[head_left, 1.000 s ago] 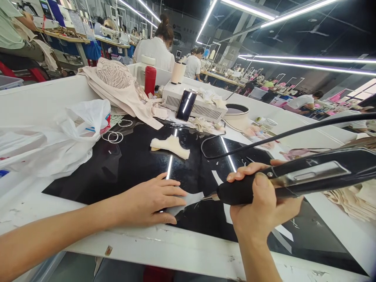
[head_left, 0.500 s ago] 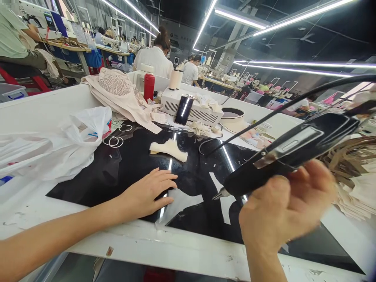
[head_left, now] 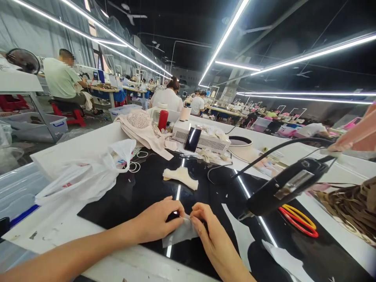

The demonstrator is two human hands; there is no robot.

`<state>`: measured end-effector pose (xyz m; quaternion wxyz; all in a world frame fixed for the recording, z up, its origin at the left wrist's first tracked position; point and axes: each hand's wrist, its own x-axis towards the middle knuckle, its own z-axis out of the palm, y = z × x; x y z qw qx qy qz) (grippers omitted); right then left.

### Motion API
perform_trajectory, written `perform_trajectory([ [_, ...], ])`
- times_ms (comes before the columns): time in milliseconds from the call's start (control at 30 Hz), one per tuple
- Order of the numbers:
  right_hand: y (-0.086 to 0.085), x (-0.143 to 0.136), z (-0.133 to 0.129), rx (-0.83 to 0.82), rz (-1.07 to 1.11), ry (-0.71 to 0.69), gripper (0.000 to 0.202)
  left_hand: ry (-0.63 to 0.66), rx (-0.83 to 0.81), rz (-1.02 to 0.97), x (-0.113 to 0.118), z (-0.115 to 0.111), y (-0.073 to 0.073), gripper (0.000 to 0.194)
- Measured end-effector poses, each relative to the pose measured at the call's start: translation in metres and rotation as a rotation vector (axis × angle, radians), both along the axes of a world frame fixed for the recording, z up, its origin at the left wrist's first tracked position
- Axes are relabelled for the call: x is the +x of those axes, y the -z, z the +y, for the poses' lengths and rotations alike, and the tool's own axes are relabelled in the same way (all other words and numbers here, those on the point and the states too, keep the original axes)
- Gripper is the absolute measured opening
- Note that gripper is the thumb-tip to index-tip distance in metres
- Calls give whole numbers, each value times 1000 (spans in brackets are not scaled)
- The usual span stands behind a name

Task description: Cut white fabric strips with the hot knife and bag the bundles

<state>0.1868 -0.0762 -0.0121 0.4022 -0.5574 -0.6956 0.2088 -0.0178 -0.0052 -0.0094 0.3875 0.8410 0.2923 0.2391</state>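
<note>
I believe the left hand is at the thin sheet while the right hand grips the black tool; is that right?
Not quite: the head view shows the left hand at the thin sheet, but the right hand there too, apart from the black tool.

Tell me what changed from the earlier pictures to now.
The right hand let go of the black handheld tool, moved left and now pinches the thin translucent white sheet alongside the left hand. The curved cream fabric piece and glossy black phone stayed put.
</note>
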Motion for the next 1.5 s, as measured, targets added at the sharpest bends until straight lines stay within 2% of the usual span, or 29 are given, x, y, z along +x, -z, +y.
perform_trajectory([
  [133, -9, 0, 4, -82, 61, -23, 24, -60, -182, -106, -1, 6, -5, 11],
  [267, -13, -2, 13, -32, 74, -1, 24, -97, -214, -179, 0, 16, -2, 13],
  [400, -16, -5, 30, 48, 38, 58, 25, -159, -189, -215, 3, 34, -6, 28],
  [533, -24, -8, 58, 119, -18, 138, 30, -212, -72, -178, 7, 64, -22, 33],
  [633, -27, -11, 85, 164, -130, 233, 28, -283, 77, -102, 13, 90, -32, 26],
  [700, -27, -12, 102, 173, -230, 294, 24, -329, 176, -27, 18, 105, -34, 20],
  [833, -21, -16, 121, 147, -435, 365, 16, -363, 337, 153, 27, 124, -26, 14],
  [1067, -11, -20, 128, 111, -640, 406, 14, -310, 543, 378, 33, 135, -8, 20],
  [1167, -14, -27, 122, 121, -687, 367, 12, -283, 613, 417, 33, 134, -5, 16],
  [1267, -25, -41, 97, 156, -709, 259, 17, -273, 684, 409, 29, 134, -8, 15],
  [1333, -33, -50, 68, 173, -702, 145, 22, -273, 723, 382, 24, 133, -11, 17],
  [1400, -37, -54, 33, 163, -677, 38, 15, -269, 750, 353, 19, 129, -15, 19],
  [1500, -34, -38, -19, 105, -529, -99, 5, -232, 768, 319, 11, 115, -18, 24],
])
